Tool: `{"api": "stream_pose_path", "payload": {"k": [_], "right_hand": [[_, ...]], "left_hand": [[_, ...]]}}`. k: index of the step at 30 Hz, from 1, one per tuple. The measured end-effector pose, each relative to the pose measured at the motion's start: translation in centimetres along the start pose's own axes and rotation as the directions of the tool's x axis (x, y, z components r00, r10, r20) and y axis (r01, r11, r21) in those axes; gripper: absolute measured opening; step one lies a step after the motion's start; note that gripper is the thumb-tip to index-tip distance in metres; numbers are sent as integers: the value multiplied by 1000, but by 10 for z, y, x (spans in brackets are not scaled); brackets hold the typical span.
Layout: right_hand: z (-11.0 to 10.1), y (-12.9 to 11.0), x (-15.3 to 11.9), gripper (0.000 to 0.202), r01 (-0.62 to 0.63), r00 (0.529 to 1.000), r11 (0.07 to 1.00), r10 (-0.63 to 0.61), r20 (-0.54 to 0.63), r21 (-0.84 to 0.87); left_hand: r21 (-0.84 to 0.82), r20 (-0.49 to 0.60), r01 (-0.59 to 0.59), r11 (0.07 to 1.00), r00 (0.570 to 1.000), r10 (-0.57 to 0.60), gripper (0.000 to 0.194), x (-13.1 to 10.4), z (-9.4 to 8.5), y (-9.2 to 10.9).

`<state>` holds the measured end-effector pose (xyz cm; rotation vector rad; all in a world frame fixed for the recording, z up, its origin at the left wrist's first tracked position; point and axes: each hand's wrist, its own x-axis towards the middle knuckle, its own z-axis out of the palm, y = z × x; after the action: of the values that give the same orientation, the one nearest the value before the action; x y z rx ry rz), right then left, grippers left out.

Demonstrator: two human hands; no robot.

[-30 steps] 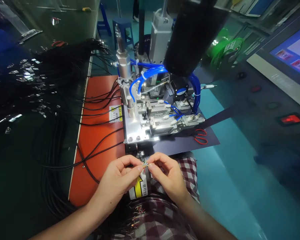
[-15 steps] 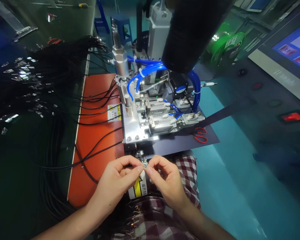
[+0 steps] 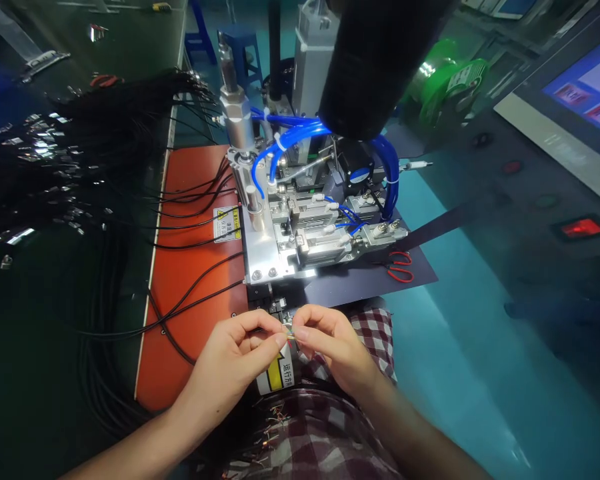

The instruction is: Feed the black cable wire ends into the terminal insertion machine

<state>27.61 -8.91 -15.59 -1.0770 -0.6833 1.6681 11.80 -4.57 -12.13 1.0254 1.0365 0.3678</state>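
Okay, left hand (image 3: 241, 348): thumb and forefinger pinched on thin wires (image 3: 291, 337).
Right hand (image 3: 336, 341): fingertips closed on the same wires, just beside the left.
Wire spot: between both hands, near the yellow-arrow label (image 3: 276, 377).
Wire feel: likely light, bendy, easily frayed; pinch gently near the ends.

One tiny wire (image 3: 291, 337) looks yellow. The cloth (image 3: 315, 433) has dark red and white checks. Tubes (image 3: 303, 133) are blue, the board (image 3: 180, 267) orange, cables (image 3: 130, 107) black, the spool (image 3: 445, 83) green, scissor handles (image 3: 400, 269) red.
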Motion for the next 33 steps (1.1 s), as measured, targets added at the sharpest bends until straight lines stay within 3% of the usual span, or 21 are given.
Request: {"api": "stream_pose_path", "payload": {"k": [5, 12, 19, 26, 29, 33], "right_hand": [[-2, -1, 1, 17, -17, 998, 999, 15, 65, 27], [3, -5, -1, 20, 80, 995, 993, -75, 58, -88], [-4, -8, 4, 20, 80, 979, 991, -57, 198, -109], [-12, -16, 10, 15, 138, 951, 974, -79, 299, -182], [-12, -18, 9, 13, 169, 953, 953, -94, 287, -250], [-9, -14, 5, 14, 145, 984, 953, -111, 137, -266]], "left_hand": [[-10, 5, 16, 1000, 1000, -16, 20, -1, -3, -3], [-33, 54, 50, 998, 997, -48, 22, 0, -9, -4], [39, 118, 36, 999, 992, -41, 21, 1, -10, 1], [79, 77, 55, 995, 995, -61, 20, -1, -6, 4], [76, 43, 58, 995, 997, -61, 21, -2, -5, 2], [38, -15, 56, 998, 998, -56, 20, 0, -5, 0]]}}
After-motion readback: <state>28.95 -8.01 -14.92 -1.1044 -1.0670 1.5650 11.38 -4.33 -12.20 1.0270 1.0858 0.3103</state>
